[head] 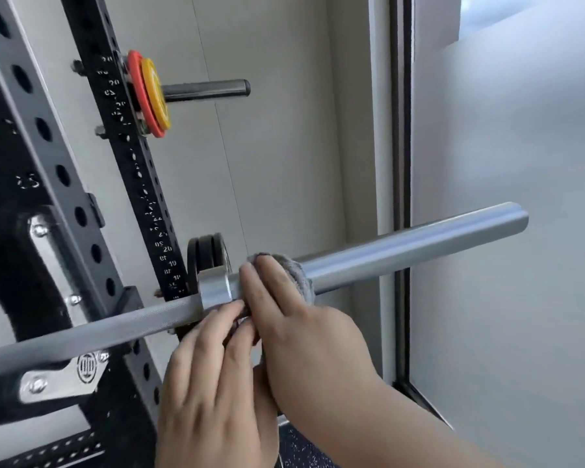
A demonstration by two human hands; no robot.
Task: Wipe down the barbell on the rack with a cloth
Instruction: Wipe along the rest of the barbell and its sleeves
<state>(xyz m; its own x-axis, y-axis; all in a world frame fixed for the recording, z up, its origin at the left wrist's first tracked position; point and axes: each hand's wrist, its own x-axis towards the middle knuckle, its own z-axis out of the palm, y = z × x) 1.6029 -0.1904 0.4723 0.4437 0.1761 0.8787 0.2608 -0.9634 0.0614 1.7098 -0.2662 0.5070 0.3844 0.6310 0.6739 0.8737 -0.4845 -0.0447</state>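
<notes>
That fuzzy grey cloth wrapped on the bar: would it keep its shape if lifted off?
Probably not: the fuzzy grey cloth follows the curve of the smooth silver barbell sleeve, so it looks floppy. Its looped pile likely grips rather than slips. Thin under the right hand, it is probably light.

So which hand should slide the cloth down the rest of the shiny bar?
Probably the right hand. Its fingers curl over the grey cloth wrapped on the barbell sleeve, with bare sleeve stretching away on its side. The left hand only touches underneath, by the collar.
</notes>
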